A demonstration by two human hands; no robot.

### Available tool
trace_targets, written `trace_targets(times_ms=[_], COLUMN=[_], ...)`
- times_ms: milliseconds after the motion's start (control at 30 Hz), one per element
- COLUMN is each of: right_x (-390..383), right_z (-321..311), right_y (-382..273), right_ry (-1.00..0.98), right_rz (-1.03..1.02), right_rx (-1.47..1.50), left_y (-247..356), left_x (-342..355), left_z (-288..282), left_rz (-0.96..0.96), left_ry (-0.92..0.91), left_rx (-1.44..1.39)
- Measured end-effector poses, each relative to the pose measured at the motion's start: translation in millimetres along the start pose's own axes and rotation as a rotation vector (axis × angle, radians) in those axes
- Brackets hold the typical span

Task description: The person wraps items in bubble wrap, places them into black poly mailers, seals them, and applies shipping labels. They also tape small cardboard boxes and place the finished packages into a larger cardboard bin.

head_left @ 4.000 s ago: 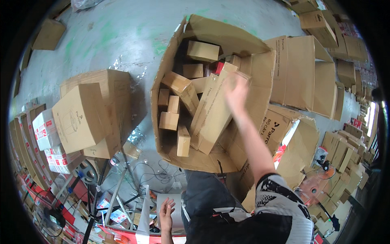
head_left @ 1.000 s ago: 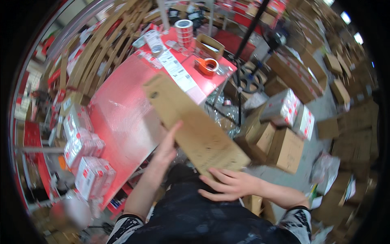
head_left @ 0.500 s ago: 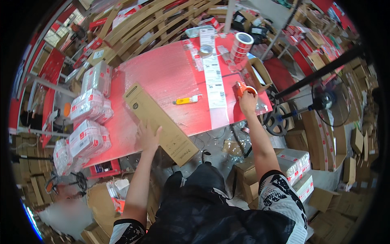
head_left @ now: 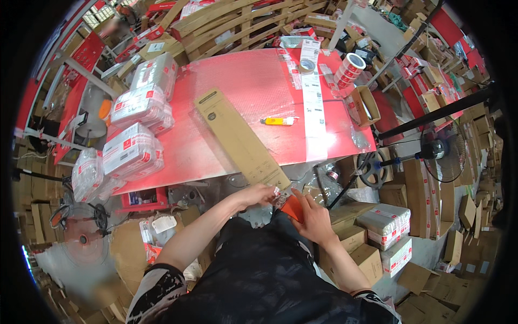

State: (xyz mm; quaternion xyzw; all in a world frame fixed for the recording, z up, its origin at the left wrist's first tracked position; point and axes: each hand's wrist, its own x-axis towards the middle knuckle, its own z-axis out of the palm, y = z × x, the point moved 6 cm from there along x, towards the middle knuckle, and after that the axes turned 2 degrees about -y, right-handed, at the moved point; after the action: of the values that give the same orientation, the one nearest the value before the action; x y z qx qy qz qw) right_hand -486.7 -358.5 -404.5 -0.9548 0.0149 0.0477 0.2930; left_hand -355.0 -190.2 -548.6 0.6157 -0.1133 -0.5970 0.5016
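Carton (head_left: 240, 141) taping seems underway: right hand (head_left: 315, 218) clasps orange dispenser (head_left: 292, 208); left hand (head_left: 258, 195) curls, hold unclear; next move needs alignment.

Wrapped parcels (head_left: 128, 150) left, fan (head_left: 433, 150) right, wooden slats (head_left: 247, 25) beyond.

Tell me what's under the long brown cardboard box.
The long brown cardboard box lies over the red flat tabletop, its near end overhanging the edge. Clear plastic bubble wrap shows beside it. What lies directly beneath is covered, so whether bubble wrap continues there can't be seen.
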Motion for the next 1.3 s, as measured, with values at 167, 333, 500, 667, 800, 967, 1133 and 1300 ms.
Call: trace_targets(times_ms=[167, 333, 500, 667, 800, 967, 1133, 1300], right_x=[-15, -23, -34, -39, -50, -22, -70, -1], right_z=[13, 19, 29, 25, 24, 89, 140, 212], right_y=[-9, -14, -11, -9, -6, 42, 100, 141], right_ry=[0.062, 0.053, 0.125, 0.15, 0.131, 0.098, 0.146, -0.143], right_rz=[-0.048, -0.028, -0.117, -0.113, -0.072, -0.016, -0.108, 0.111], right_rx=[-0.136, -0.129, -0.073, -0.012, -0.037, -0.087, -0.084, 0.078], left_y=[10, 16, -16, -26, 44, 53, 17, 9], left_x=[-5, -15, -11, -9, -11, 4, 22, 26], left_z=[-1, -1, 19, 11, -24, -48, -80, -87], left_rz=[0.032, -0.098, -0.148, -0.053, 0.202, 0.451, 0.258, 0.188], left_ry=[-0.047, -0.128, -0.049, 0.223, 0.563, 0.869, 0.968, 0.917], left_rx=[0.016, 0.027, -0.094, -0.218, 0.396, 1.43, 1.319, 1.191])
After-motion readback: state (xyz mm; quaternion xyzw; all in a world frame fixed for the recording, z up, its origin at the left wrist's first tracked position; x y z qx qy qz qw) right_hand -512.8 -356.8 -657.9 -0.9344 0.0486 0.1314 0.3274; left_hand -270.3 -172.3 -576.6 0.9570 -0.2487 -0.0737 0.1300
